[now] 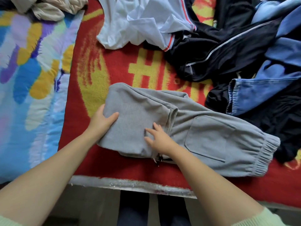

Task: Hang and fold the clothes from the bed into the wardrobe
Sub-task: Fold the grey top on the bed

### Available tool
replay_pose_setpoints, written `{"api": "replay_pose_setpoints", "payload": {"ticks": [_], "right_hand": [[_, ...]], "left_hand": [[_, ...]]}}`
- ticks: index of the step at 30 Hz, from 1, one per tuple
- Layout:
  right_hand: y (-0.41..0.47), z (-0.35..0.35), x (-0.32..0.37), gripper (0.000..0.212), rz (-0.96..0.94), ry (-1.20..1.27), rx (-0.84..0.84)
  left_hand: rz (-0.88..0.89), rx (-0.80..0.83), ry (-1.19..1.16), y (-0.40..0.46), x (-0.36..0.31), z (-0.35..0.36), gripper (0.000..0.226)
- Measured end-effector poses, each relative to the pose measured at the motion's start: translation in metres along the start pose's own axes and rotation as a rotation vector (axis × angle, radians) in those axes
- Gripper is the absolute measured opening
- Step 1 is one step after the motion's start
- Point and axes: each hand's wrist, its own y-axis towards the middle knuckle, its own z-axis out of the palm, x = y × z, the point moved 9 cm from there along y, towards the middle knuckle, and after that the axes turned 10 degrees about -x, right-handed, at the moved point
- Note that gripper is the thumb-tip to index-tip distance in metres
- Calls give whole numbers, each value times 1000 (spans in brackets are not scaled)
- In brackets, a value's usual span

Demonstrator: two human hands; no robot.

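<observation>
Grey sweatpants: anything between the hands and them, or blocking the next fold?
Nothing visible. The left hand grips the folded edge of the grey sweatpants, and the right hand presses on top. The waistband end lies clear of the blue jeans.

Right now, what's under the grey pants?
The grey pants lie on the red and yellow blanket, near the bed edge. A black drawstring tip pokes out below the right hand. Anything else beneath is covered.

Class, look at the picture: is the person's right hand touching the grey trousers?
Touching. The head view shows the right hand with fingers spread flat on the folded grey trousers.
</observation>
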Motion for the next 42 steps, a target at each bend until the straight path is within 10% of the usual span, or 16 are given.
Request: {"api": "replay_pose_setpoints", "payload": {"ticks": [8, 11, 16, 21, 24, 27, 30, 37, 42], "right_hand": [[-37, -87, 16, 63, 70, 1129, -95], [-61, -132, -10, 40, -38, 1057, -291], [-81, -162, -125, 25, 290, 734, -631], [-80, -143, -213, 31, 446, 689, -839], [-101, -150, -209, 50, 327, 513, -1088], [-93, -114, -156, 59, -18, 132, -757], [-83, -53, -155, 64, 56, -57, -251], [-84, -130, -185, 54, 310, 1063, -337], [-134, -189, -237, 61, 250, 1421, -387]], "left_hand": [[495, 205, 394, -112, -126, 79, 66], [569, 249, 526, -154, -143, 137, 59], [519, 456, 371, -182, -138, 218, 62], [440, 55, 303, -121, -101, 182, 56], [219, 104, 387, -87, -54, 166, 68], [-38, 377, 220, -85, -24, 182, 69], [-85, 496, -57, -92, -37, 204, 79], [235, 526, 31, -150, -140, 235, 59], [539, 729, 204, -245, -190, 314, 84]]}}
